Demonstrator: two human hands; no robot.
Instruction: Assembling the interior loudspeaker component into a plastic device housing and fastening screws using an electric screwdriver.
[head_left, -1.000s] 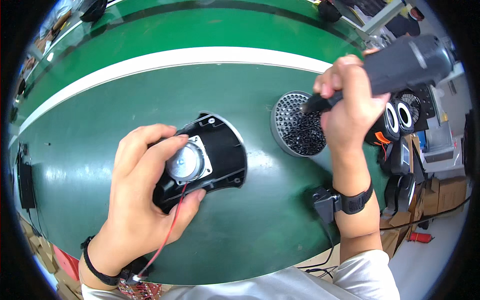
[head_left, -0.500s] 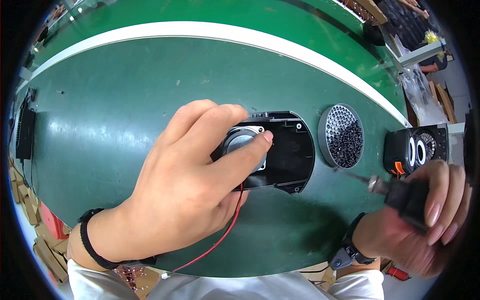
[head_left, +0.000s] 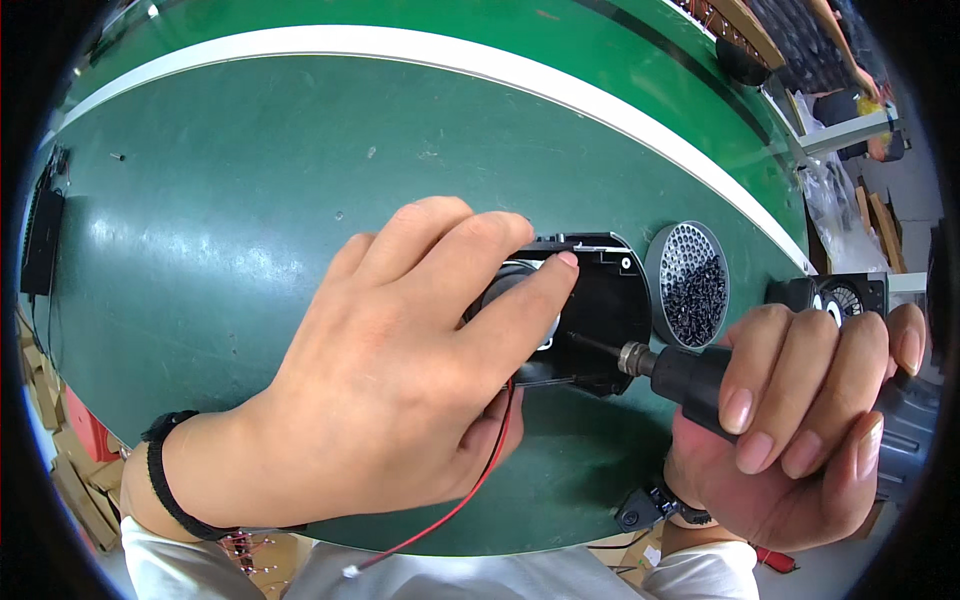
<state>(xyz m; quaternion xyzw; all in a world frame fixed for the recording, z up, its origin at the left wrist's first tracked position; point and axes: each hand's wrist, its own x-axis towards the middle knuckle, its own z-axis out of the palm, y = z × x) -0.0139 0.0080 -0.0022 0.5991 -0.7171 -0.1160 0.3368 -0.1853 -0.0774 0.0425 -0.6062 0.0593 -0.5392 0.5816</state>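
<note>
My left hand (head_left: 400, 350) grips a black plastic housing (head_left: 605, 310) from its left side, thumb and fingers pressing a round grey speaker (head_left: 500, 285) into it. A red and black wire (head_left: 465, 495) with a small white connector trails from the housing below that hand. Wrapped in my right hand (head_left: 790, 420) is a black electric screwdriver (head_left: 690, 385). Its bit points left, over the housing beside the speaker's lower right edge; whether a screw sits on the tip I cannot make out. Just right of the housing stands a round grey dish (head_left: 690, 285) of black screws.
Behind the right hand, a black device with white rings (head_left: 840, 295) rests at the table's right edge. A black box-like device (head_left: 42, 240) lies at the far left. A white rail (head_left: 400, 42) borders the green table (head_left: 220, 170) at the back. Another person's arm (head_left: 850, 55) shows top right.
The screwdriver in my right hand has swung left from beside the dish to over the housing. My left hand and the housing have shifted slightly right in the view.
</note>
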